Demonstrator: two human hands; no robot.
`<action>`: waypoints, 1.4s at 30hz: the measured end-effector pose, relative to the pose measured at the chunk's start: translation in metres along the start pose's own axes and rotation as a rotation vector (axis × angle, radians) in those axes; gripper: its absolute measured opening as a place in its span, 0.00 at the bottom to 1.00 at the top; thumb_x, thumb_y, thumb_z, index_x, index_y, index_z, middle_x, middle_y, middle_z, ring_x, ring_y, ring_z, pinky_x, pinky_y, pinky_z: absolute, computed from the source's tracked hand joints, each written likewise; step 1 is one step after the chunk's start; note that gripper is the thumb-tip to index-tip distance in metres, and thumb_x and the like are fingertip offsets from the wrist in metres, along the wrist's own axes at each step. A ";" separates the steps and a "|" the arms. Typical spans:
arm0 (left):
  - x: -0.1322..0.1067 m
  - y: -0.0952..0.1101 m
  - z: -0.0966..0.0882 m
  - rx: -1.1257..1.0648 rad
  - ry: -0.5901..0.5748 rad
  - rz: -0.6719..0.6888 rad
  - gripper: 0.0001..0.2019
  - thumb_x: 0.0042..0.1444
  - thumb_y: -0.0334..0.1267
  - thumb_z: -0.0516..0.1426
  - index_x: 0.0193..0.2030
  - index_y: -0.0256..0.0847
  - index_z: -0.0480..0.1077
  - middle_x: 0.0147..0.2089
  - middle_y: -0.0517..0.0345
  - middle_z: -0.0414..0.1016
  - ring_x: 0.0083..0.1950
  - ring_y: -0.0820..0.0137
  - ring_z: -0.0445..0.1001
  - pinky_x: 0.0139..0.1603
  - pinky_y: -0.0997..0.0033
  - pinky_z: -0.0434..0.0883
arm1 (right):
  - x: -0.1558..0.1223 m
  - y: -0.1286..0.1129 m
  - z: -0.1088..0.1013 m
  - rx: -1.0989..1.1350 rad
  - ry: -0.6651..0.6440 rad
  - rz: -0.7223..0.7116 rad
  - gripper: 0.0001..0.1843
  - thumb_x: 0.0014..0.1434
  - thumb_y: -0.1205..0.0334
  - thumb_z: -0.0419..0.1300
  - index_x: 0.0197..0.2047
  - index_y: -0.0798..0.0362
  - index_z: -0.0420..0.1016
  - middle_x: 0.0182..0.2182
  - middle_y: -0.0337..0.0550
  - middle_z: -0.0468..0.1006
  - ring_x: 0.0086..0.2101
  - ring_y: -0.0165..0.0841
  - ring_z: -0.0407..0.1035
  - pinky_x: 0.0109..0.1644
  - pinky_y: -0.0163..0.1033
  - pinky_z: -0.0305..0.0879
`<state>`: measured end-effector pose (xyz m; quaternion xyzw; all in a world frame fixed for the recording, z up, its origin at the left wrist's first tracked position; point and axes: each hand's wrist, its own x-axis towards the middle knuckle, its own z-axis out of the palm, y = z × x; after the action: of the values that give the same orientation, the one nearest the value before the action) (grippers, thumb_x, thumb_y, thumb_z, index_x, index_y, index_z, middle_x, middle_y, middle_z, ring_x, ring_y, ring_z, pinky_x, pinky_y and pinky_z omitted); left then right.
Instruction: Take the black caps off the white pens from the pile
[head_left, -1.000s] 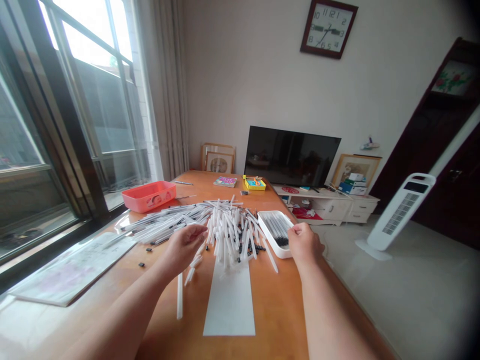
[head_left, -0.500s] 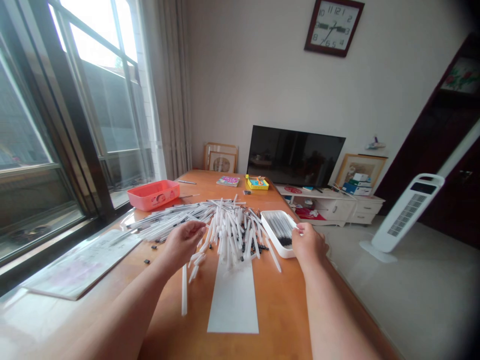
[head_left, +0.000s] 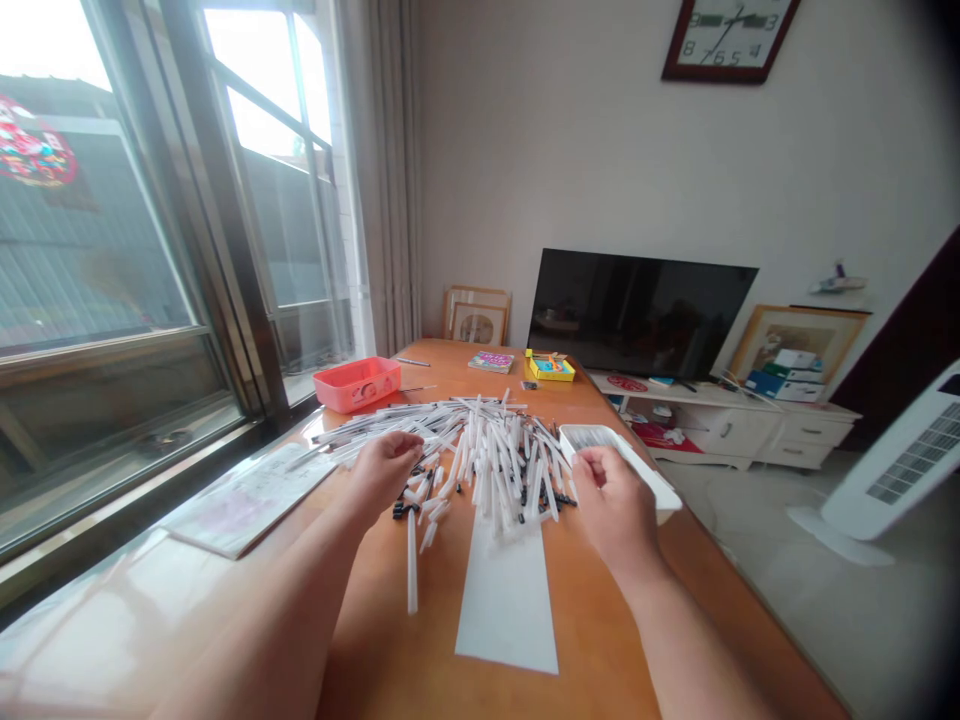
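Observation:
My left hand [head_left: 384, 478] hovers over the left front of a heap of clear pen barrels [head_left: 487, 460], its fingers pinched together; I cannot make out anything in them. Below it lie small black pieces [head_left: 403, 510] and short clear caps [head_left: 433, 510]. At the right, my right hand [head_left: 616, 492] has its fingers curled in front of a white tray [head_left: 664, 490], and whatever they hold is hidden. That hand covers much of the tray, where thin pen parts show at the far end. One single barrel [head_left: 412, 562] lies apart, nearer me.
A white paper strip [head_left: 508, 605] extends toward me from the heap. To the left are a flat booklet [head_left: 244, 505] and a pink-red basket [head_left: 358, 385]. Farther back lie a small book [head_left: 491, 362] and a yellow box [head_left: 550, 368]. The table's right edge runs beside the tray.
The view has turned, shifting the scene to the right. My right hand has moved off the tray's near rim to its left side. Black pieces now lie together beside the short clear caps.

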<state>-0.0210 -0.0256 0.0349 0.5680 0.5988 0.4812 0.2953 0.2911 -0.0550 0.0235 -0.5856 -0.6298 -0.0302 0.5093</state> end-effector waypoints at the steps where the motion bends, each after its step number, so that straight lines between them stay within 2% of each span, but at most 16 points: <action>1: 0.001 -0.002 -0.001 0.011 0.005 -0.004 0.18 0.48 0.47 0.60 0.41 0.36 0.76 0.32 0.55 0.78 0.29 0.70 0.71 0.29 0.73 0.65 | -0.005 -0.006 0.003 0.022 -0.053 -0.021 0.11 0.62 0.54 0.54 0.38 0.49 0.74 0.30 0.42 0.79 0.32 0.37 0.70 0.37 0.38 0.61; 5: 0.007 -0.012 -0.005 0.125 0.009 -0.010 0.15 0.48 0.43 0.59 0.39 0.36 0.77 0.31 0.56 0.77 0.30 0.70 0.71 0.29 0.74 0.64 | -0.019 -0.022 0.013 0.080 -0.256 -0.095 0.10 0.63 0.56 0.53 0.35 0.49 0.72 0.27 0.39 0.76 0.30 0.35 0.69 0.35 0.36 0.60; 7: 0.007 -0.016 -0.004 0.233 -0.039 -0.019 0.13 0.47 0.40 0.58 0.38 0.36 0.77 0.28 0.58 0.76 0.27 0.71 0.69 0.27 0.74 0.62 | -0.023 -0.025 0.016 0.085 -0.316 -0.112 0.09 0.64 0.57 0.53 0.34 0.49 0.71 0.25 0.38 0.74 0.29 0.34 0.68 0.34 0.35 0.59; 9: 0.006 -0.017 -0.003 0.329 -0.131 -0.006 0.12 0.46 0.37 0.57 0.36 0.37 0.77 0.26 0.59 0.74 0.27 0.72 0.68 0.26 0.75 0.61 | -0.024 -0.026 0.017 0.080 -0.348 -0.114 0.09 0.63 0.57 0.54 0.33 0.49 0.70 0.24 0.37 0.72 0.28 0.33 0.67 0.33 0.34 0.58; 13: 0.000 -0.017 0.002 0.430 -0.318 0.080 0.11 0.44 0.35 0.56 0.34 0.39 0.77 0.29 0.59 0.77 0.30 0.70 0.71 0.28 0.74 0.63 | -0.024 -0.025 0.016 0.083 -0.364 -0.101 0.09 0.63 0.57 0.54 0.34 0.49 0.71 0.24 0.37 0.73 0.28 0.32 0.66 0.31 0.34 0.57; 16: -0.001 -0.018 0.003 0.547 -0.384 0.108 0.12 0.44 0.34 0.55 0.34 0.41 0.78 0.30 0.60 0.77 0.30 0.70 0.72 0.28 0.74 0.63 | -0.023 -0.025 0.016 0.084 -0.363 -0.090 0.09 0.63 0.57 0.54 0.34 0.50 0.71 0.24 0.37 0.73 0.27 0.32 0.66 0.30 0.33 0.57; 23: 0.004 -0.022 0.000 0.724 -0.297 0.093 0.09 0.44 0.34 0.54 0.29 0.43 0.76 0.27 0.58 0.76 0.30 0.67 0.72 0.29 0.72 0.61 | -0.024 -0.028 0.017 0.094 -0.371 -0.071 0.09 0.63 0.57 0.54 0.33 0.49 0.72 0.22 0.36 0.71 0.26 0.32 0.65 0.29 0.33 0.56; 28: 0.001 -0.014 0.009 0.844 -0.221 0.094 0.05 0.45 0.37 0.56 0.27 0.44 0.75 0.31 0.54 0.77 0.38 0.61 0.73 0.37 0.67 0.62 | -0.024 -0.029 0.018 0.116 -0.370 -0.073 0.10 0.62 0.57 0.54 0.32 0.50 0.72 0.24 0.37 0.74 0.26 0.31 0.66 0.29 0.33 0.55; 33: 0.000 -0.007 0.020 1.036 -0.174 0.098 0.04 0.45 0.36 0.56 0.26 0.44 0.74 0.33 0.51 0.79 0.45 0.53 0.72 0.47 0.56 0.61 | -0.025 -0.029 0.019 0.106 -0.361 -0.077 0.10 0.63 0.57 0.54 0.32 0.50 0.72 0.26 0.38 0.75 0.26 0.31 0.66 0.29 0.33 0.55; 42: 0.002 -0.008 0.028 1.081 -0.137 0.068 0.04 0.45 0.33 0.56 0.25 0.40 0.72 0.34 0.44 0.79 0.46 0.51 0.72 0.49 0.50 0.59 | -0.025 -0.032 0.017 0.102 -0.372 -0.077 0.11 0.63 0.56 0.54 0.33 0.50 0.72 0.25 0.38 0.75 0.26 0.31 0.66 0.30 0.33 0.56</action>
<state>0.0005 -0.0158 0.0185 0.6881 0.7214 0.0761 -0.0164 0.2506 -0.0722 0.0161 -0.5303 -0.7357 0.0912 0.4114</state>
